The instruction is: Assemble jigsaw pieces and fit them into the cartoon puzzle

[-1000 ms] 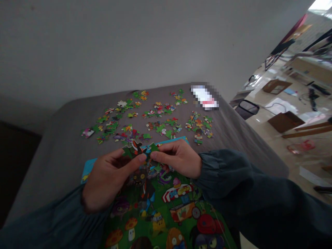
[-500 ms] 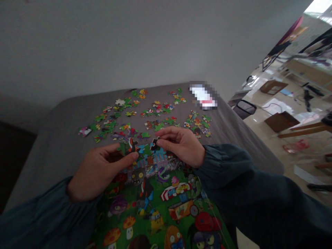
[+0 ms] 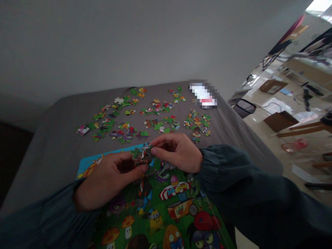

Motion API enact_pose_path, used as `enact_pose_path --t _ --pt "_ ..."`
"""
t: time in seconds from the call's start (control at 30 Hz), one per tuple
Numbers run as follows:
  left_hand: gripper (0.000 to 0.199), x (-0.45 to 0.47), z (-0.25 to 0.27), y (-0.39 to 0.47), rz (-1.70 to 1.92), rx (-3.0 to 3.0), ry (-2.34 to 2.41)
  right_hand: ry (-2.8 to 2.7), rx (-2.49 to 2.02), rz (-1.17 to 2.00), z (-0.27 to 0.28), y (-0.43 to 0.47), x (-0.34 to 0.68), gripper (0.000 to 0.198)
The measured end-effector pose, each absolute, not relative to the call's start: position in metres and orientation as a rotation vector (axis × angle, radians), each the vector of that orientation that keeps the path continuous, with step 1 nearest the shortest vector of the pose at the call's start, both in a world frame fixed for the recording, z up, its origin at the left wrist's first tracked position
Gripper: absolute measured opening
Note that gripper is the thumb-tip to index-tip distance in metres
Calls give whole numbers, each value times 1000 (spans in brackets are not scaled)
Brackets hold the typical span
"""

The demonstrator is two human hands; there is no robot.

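Head view: left hand [image 3: 110,180] and right hand [image 3: 178,154], each nearly closed, pinch puzzle pieces [image 3: 143,155] from opposite sides, presumably steadying them above the board [image 3: 190,228].

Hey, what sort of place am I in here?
An indoor room, though home or workplace I can't tell: a gray-covered table by a plain wall, and cardboard boxes on a glossy floor.
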State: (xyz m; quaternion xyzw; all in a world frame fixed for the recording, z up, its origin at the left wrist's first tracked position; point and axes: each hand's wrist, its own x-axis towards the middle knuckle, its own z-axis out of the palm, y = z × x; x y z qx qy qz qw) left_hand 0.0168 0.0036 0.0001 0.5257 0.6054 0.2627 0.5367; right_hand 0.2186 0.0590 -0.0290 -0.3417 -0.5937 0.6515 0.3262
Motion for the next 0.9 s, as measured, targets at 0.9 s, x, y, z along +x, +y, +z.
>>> enact_pose_path --t 0.9 --pt "31 14 -3 -1 748 1412 1587 -1651 -809 1807 -28 59 221 23"
